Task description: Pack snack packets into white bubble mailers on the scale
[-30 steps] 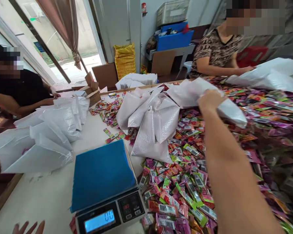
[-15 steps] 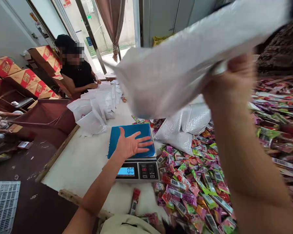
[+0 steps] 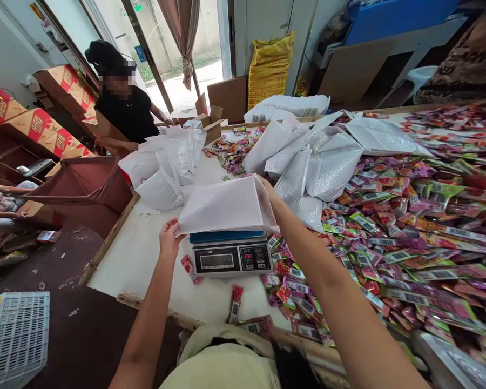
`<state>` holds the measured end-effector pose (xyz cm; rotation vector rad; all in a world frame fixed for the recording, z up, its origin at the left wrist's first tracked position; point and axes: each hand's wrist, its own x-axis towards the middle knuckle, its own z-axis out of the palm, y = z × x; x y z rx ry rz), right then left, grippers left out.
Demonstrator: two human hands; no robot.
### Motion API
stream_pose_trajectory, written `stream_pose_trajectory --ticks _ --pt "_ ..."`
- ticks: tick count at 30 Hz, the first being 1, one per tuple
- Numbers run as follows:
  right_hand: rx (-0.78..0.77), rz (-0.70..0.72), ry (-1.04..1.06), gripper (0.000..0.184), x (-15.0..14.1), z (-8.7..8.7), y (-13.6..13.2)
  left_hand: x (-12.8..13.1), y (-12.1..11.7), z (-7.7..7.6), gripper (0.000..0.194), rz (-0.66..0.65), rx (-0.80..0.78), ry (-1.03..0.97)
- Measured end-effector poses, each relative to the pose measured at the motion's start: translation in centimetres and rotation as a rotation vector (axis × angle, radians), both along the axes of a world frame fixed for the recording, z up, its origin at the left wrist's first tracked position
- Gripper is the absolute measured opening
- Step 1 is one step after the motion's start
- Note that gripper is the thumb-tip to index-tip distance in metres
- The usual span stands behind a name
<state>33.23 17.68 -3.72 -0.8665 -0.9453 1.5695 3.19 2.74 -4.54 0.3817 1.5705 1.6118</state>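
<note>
White bag covers most of the blue-topped scale — positioning it there seems the step in hand; the next move calls for level support. Left hand pinches its near left corner; right hand meets the far right edge — fingers hidden, grip cannot be told.

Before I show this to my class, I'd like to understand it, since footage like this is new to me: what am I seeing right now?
There is no machine here, only a person's bare hands, filmed by their head-worn camera looking forward and down. The left hand pinches a corner of a white bag. The right hand is at its other end, fingers mostly hidden. The bag is over a digital scale. On the table lie colourful packets and more white bags. Another person works beyond.
</note>
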Motion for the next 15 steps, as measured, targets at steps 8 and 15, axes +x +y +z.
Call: stream_pose_trajectory --ticks 8,15 --pt "0.06 -0.299 -0.089 0.028 9.9 -2.2 -1.1 -1.2 -0.1 -1.4 0.035 -0.01 -0.037 0.363" --pt "0.242 -0.243 -0.376 0.015 13.1 -3.0 -5.9 -1.9 -1.0 -0.7 0.03 0.125 0.043 0.499"
